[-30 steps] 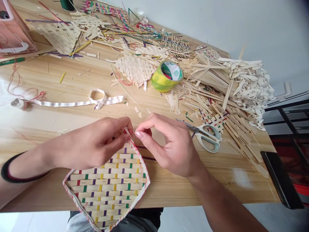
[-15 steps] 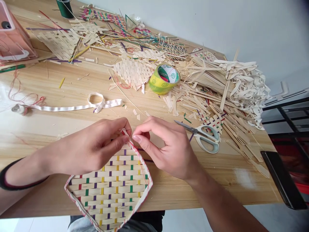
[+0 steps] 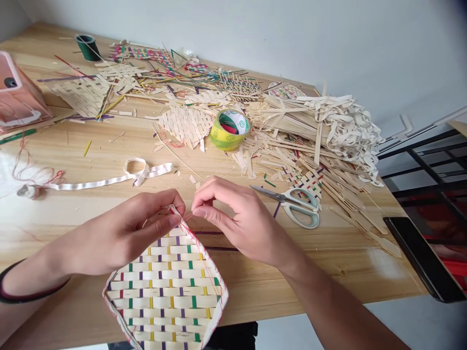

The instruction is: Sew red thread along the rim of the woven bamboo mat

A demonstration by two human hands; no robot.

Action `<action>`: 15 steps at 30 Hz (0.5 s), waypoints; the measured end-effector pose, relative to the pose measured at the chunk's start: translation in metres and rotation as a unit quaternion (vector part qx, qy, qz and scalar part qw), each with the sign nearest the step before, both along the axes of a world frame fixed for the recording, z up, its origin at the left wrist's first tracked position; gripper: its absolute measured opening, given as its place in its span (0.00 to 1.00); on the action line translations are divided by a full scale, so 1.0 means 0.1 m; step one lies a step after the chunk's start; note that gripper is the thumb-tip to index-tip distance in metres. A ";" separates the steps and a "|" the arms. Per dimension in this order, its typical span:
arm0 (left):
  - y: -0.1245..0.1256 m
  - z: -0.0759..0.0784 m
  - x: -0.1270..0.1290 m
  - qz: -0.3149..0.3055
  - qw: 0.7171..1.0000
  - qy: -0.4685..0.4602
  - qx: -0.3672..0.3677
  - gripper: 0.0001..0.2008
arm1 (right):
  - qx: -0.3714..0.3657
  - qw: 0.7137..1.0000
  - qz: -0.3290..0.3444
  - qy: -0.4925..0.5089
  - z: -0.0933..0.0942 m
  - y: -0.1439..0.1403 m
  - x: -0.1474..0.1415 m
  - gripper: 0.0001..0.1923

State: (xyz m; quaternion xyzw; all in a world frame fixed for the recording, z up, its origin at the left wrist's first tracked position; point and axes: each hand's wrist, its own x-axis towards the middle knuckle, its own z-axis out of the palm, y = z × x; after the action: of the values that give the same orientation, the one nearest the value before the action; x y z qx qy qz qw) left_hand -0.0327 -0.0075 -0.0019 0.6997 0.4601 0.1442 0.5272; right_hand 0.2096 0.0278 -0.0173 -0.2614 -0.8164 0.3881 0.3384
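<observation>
A woven bamboo piece [image 3: 168,291] with purple, yellow, green and red strips hangs over the table's front edge, its rim bound in white tape with red stitching. My left hand [image 3: 127,231] pinches the top corner of that piece between thumb and forefinger. Just to the right, my right hand [image 3: 237,218] is closed, thumb and forefinger pressed together on a thin red thread [image 3: 188,215] that runs to the rim. Whether a needle is in those fingertips I cannot tell. Loose red thread also lies across the weave's right side.
White-handled scissors [image 3: 297,204] lie right of my right hand. Beyond are a yellow tape roll [image 3: 229,133], a curl of white tape [image 3: 136,170], and heaped bamboo strips [image 3: 292,116]. A black phone [image 3: 419,257] sits at the right edge, a pink box [image 3: 22,92] at left.
My view has shifted, so the table contents appear further left. My right fingertips have drawn slightly away from the rim, with red thread now showing between. The left hand keeps its pinch.
</observation>
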 end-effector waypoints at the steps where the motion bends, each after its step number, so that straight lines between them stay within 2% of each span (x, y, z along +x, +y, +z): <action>1: 0.00 -0.01 -0.01 0.001 1.000 0.002 -0.003 0.16 | -0.009 1.000 0.001 -0.007 0.00 0.01 0.01 0.05; 9: 0.05 0.01 -0.02 0.021 0.997 -0.045 -0.056 0.18 | -0.012 0.998 -0.056 -0.024 -0.01 0.05 0.04 0.07; 15: 0.02 0.06 0.00 0.034 0.994 -0.050 -0.092 0.17 | -0.117 0.990 0.053 -0.051 0.00 0.06 0.04 0.11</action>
State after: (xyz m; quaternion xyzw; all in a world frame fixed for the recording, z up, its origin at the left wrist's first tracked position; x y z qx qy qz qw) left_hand -0.0324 -0.0056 0.0045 0.6240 0.4675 0.1539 0.6070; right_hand 0.2131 0.0337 -0.0168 -0.2747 -0.7944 0.4847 0.2419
